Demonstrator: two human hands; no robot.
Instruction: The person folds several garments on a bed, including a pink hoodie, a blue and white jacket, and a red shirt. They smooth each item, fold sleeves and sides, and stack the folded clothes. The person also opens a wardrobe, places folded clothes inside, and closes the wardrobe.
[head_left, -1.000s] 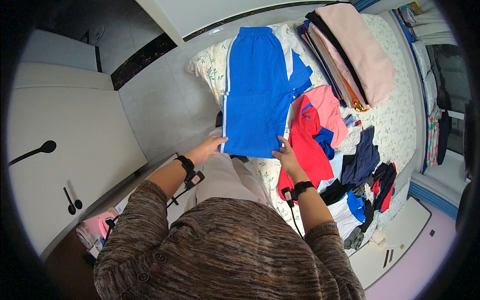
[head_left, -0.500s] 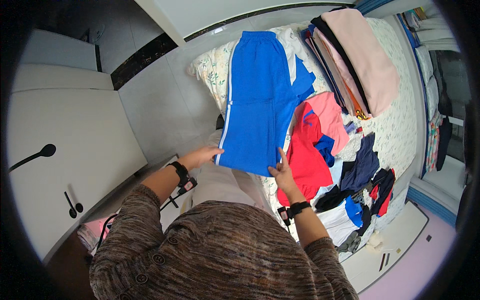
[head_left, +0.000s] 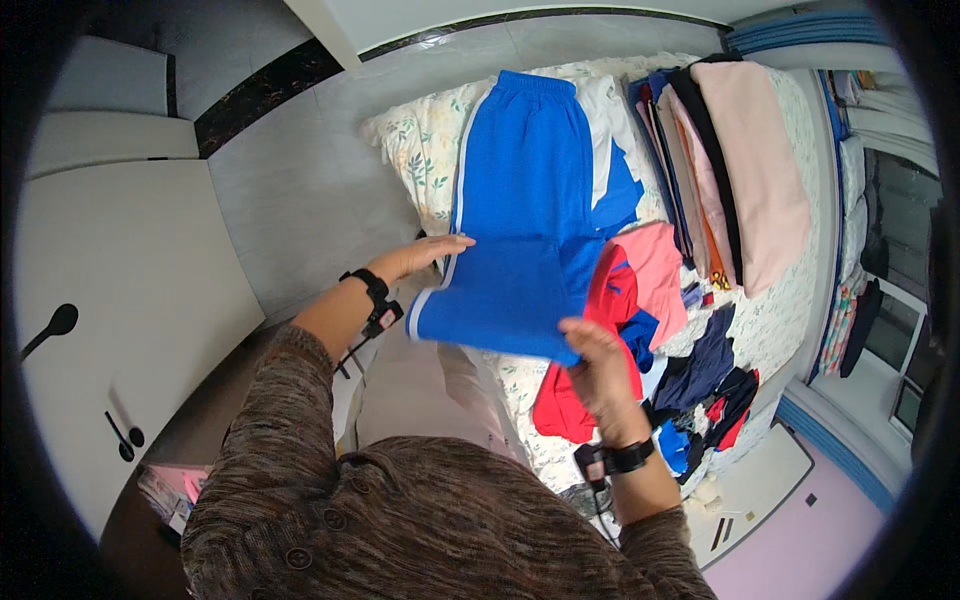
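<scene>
A pair of blue trousers (head_left: 525,150) with white side stripes lies along the bed, waistband at the far end. Its lower legs sag over the bed's near edge. My right hand (head_left: 603,380) pinches the right corner of the hem, which is lifted a little. My left hand (head_left: 425,256) rests at the left edge of the trousers, about halfway down, with fingers stretched out over the white stripe. Beneath the trousers' right side, a blue and white garment (head_left: 618,190) sticks out. A red garment (head_left: 567,405) and a pink garment (head_left: 655,270) lie to the right.
A stack of folded clothes, pale pink on top (head_left: 755,170), stands at the far right of the bed. Several loose dark garments (head_left: 695,370) lie nearer. The flowered bedsheet (head_left: 415,150) shows around them. A white cabinet (head_left: 130,290) with dark handles is on the left.
My left hand has left the hem corner and moved up the trousers' left edge. My right hand keeps the hem and has come lower and slightly right, and the hem now tilts.
</scene>
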